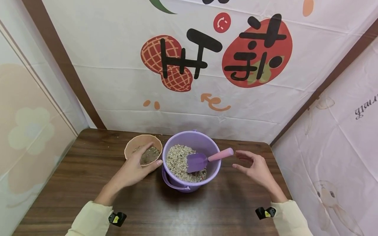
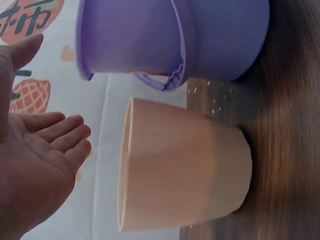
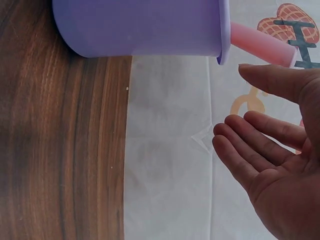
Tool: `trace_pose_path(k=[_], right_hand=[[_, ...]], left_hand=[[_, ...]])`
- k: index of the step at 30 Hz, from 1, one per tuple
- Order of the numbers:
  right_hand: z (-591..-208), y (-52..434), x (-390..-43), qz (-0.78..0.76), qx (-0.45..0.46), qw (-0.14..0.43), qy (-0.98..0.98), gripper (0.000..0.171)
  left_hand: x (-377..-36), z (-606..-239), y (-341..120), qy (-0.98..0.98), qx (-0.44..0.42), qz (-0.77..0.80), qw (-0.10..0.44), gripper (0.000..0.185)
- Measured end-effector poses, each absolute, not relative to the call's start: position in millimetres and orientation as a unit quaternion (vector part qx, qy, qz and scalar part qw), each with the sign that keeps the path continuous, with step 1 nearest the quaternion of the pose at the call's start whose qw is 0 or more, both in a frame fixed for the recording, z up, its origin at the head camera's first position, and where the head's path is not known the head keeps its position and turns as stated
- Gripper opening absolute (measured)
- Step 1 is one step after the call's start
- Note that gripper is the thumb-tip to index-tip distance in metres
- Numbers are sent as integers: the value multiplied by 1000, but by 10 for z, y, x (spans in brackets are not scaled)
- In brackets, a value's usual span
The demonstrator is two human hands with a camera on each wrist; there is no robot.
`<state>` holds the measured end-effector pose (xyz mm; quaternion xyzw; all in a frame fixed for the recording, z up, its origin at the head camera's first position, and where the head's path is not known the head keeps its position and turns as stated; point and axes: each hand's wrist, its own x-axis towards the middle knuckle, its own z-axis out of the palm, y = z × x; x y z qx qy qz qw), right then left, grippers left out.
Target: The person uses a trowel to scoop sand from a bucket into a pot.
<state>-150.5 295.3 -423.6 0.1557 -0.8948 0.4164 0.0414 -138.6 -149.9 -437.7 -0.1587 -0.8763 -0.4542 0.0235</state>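
Head view: a purple plastic bucket [image 1: 192, 164] stands on the dark wooden table [image 1: 88, 183], filled with a pale grain mix [image 1: 177, 160]. A small scoop [image 1: 206, 160] with a purple blade and a pink handle lies in it, blade on the grain, handle leaning over the rim towards the right. Just left of the bucket stands a peach flowerpot [image 1: 138, 146] with some brownish soil in it. The left hand [image 1: 134, 168] is at the near rim of the flowerpot, fingers relaxed, thumb pointing towards the bucket; whether it touches the rim I cannot tell. The right hand [image 1: 255, 168] hovers right of the bucket, fingers spread and loosely bent, near the scoop's handle but apart from it, holding nothing.

Left wrist view: the left hand [image 2: 35, 165] shows an open palm, clear of the flowerpot [image 2: 185, 172], which stands beside the bucket [image 2: 170, 40]; a few grains lie scattered on the table [image 2: 285, 150].

Right wrist view: the right hand [image 3: 270, 160] is open and empty, close to the pink handle [image 3: 260, 45] that sticks out over the bucket [image 3: 140, 25].
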Motion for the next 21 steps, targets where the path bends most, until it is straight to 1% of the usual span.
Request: trace_pose_path(k=[4,12,15,21], right_hand=[[-4244,2948,-1472,430,155,30,-889,52],[-4237,2921,-1413,451,156,22,-878,51],[-4245,2916,-1393,456,156,20,-876,50],[-4256,2915,-1360,461,158,10,-873,52]], left_hand=[[-1401,-4396,-1429,-879,-172,-445,23,85],[-1462,-4415,-1311,-877,-187,-443,-5,105],[-1491,-4425,-1281,-872,-195,-450,-11,115],[-1543,-4442,-1232,-869,-201,-450,-39,138]])
